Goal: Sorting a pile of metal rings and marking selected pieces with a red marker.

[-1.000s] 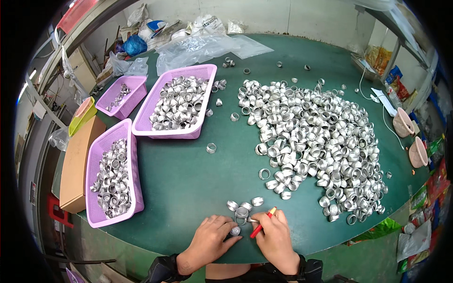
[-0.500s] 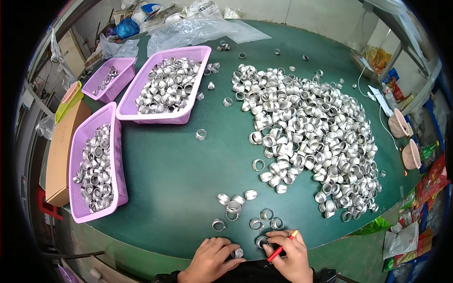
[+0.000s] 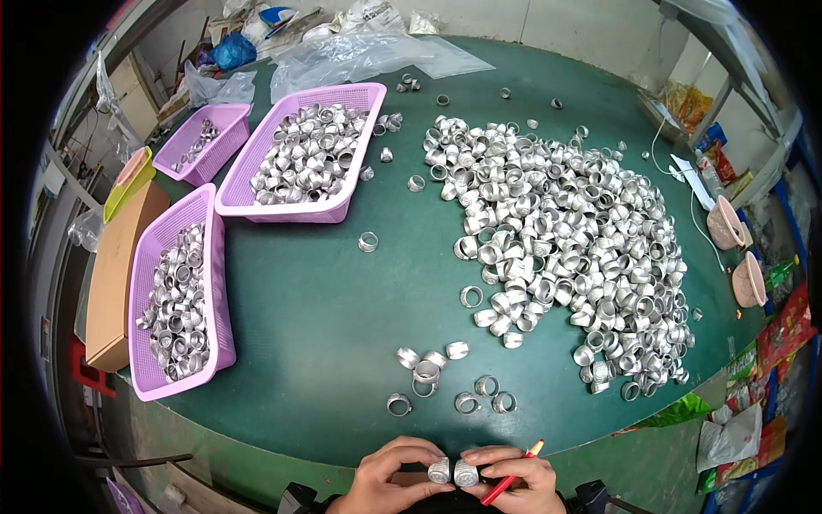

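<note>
At the table's near edge my left hand (image 3: 390, 476) pinches a silver metal ring (image 3: 439, 471) between thumb and fingers. Close beside it, my right hand (image 3: 524, 485) grips a second silver ring (image 3: 466, 474), its patterned face turned up. A red pen (image 3: 500, 490) with a yellowish end also lies across the right hand's fingers. Just beyond the hands, several loose rings (image 3: 425, 372) lie in two small groups on the green table (image 3: 317, 343). A large heap of the same rings (image 3: 565, 231) spreads over the table's right half.
Pink-purple baskets stand on the left: one in front (image 3: 224, 317) and one farther back (image 3: 346, 206), both with many rings, and a smaller one (image 3: 229, 137) with few. A cardboard box (image 3: 116, 291) is beside them. Clear plastic sheeting (image 3: 368, 64) lies at the far edge.
Both hands have drawn nearer to me and closer together. The ring by my right hand has been lifted off the table, and the two rings are now held side by side.
</note>
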`<state>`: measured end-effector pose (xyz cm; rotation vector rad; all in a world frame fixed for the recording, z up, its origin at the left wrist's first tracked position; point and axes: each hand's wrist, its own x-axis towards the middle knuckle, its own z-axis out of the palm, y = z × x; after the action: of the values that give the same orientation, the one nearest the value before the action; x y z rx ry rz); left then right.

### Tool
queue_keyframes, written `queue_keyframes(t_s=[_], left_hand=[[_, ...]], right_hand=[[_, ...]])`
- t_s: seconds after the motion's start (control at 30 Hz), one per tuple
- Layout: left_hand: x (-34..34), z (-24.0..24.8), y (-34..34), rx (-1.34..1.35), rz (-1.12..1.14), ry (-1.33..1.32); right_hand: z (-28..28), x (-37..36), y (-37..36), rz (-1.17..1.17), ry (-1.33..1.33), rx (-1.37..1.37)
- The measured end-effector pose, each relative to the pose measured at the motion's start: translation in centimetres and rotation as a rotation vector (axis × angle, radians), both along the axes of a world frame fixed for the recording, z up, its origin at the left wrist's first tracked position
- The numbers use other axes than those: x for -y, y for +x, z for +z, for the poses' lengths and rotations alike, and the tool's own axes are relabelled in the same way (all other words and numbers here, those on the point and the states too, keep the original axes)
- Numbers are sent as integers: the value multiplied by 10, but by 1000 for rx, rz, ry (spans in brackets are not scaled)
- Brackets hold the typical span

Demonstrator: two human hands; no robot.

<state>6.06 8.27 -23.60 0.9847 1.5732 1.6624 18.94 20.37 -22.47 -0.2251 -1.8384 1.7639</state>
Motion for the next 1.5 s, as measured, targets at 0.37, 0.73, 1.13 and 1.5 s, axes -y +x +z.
queue_keyframes(t_s=[0.37,0.73,1.13,1.5], left_hand=[[1,-7,7,889,-225,181],[6,4,4,401,-26,12],[3,21,-1,-262,33,-111],[-6,22,5,-28,-97,-27]], right_hand=[[-1,9,-3,85,-780,-57],[2,7,1,60,-665,1],[20,3,-3,-133,396,165],[14,6,0,127,-1130,199]])
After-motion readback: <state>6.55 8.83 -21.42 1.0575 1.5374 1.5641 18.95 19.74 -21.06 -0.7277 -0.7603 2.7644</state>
